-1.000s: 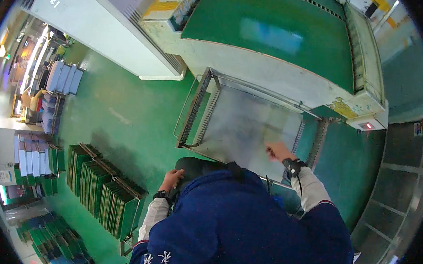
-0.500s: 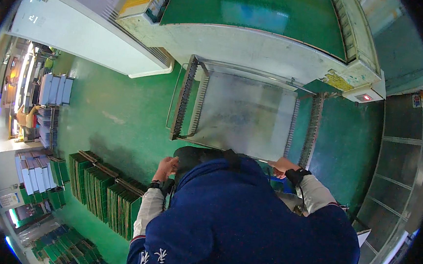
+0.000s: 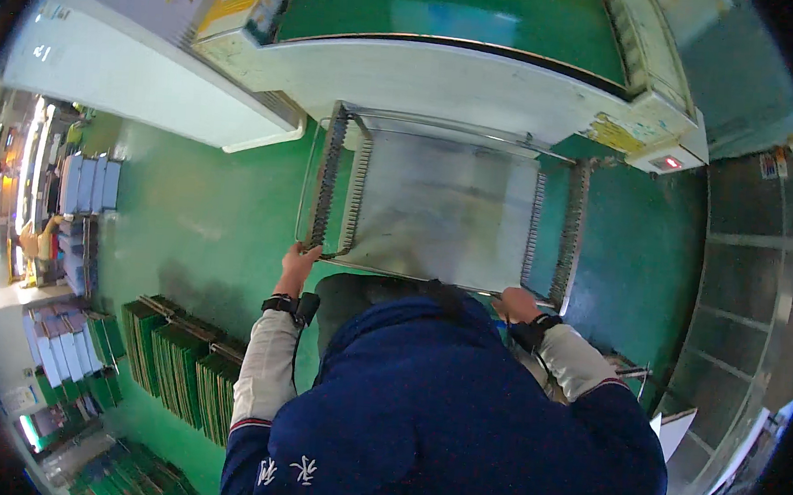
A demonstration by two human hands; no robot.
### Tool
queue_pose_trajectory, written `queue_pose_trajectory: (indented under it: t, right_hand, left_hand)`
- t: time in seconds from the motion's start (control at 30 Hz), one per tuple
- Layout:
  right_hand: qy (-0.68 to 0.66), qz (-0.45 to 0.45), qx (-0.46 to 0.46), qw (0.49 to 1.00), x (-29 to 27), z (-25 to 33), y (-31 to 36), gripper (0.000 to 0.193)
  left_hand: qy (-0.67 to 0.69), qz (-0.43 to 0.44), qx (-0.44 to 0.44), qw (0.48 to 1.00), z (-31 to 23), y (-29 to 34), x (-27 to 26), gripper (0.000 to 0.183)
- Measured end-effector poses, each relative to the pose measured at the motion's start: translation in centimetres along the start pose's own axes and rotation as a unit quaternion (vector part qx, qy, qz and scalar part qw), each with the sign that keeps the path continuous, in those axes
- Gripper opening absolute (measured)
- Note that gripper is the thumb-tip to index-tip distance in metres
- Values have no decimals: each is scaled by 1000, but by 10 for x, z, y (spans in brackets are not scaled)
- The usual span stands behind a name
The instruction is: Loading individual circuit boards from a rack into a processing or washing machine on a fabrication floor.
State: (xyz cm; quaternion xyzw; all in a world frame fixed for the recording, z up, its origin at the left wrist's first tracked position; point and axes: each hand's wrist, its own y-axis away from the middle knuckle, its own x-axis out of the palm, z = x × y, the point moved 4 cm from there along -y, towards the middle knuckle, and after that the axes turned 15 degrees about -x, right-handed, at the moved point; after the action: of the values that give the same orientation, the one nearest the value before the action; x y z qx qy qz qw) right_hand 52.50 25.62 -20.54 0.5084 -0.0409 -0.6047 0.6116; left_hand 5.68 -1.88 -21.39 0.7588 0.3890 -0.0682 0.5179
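A slotted metal rack cart (image 3: 450, 205) stands in front of me, with toothed rails on its left and right sides and a flat grey metal base. My left hand (image 3: 299, 261) is closed at the cart's near left corner, its fingers round the frame. On the near bar, toward the right, my right hand (image 3: 517, 306) is closed; its fingertips are partly hidden. Both of my forearms have white sleeves and dark wrist bands. The cart's slots hold no boards that I can see.
Beyond the cart is a pale machine (image 3: 445, 81) with a green top surface. A white cabinet (image 3: 152, 65) stands left of it. Green boards (image 3: 176, 370) are racked on the floor at left. Metal-framed panels (image 3: 742, 299) line the right. Another person (image 3: 45, 246) is at far left.
My left hand has moved forward and left from beside my leg onto the cart's corner. The right hand stays at the near bar, curled closer over it. The whole view has shifted slightly.
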Motion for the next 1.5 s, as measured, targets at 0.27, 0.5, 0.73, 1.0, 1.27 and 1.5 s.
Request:
queue_pose_trajectory:
  t: [0.27, 0.5, 0.73, 1.0, 1.27, 1.5]
  right_hand:
    - [95, 21, -16, 995, 0, 9, -3, 10]
    - [194, 56, -85, 976, -12, 29, -1, 7]
    - [-374, -21, 119, 920, -5, -9, 9, 27]
    - [29, -115, -55, 991, 27, -30, -16, 23]
    - [99, 57, -82, 990, -22, 12, -6, 18]
    - [189, -138, -154, 960, -113, -33, -111, 29]
  left_hand:
    - [-36, -75, 66, 994, -40, 16, -6, 84]
    - [-50, -53, 92, 993, -81, 30, 3, 84]
    - [-143, -88, 118, 979, -64, -10, 0, 85]
    - [-266, -93, 153, 947, -53, -9, -1, 93]
    - [-270, -66, 59, 959, -15, 15, -8, 93]
    - [-302, -81, 34, 949, -31, 27, -5, 87]
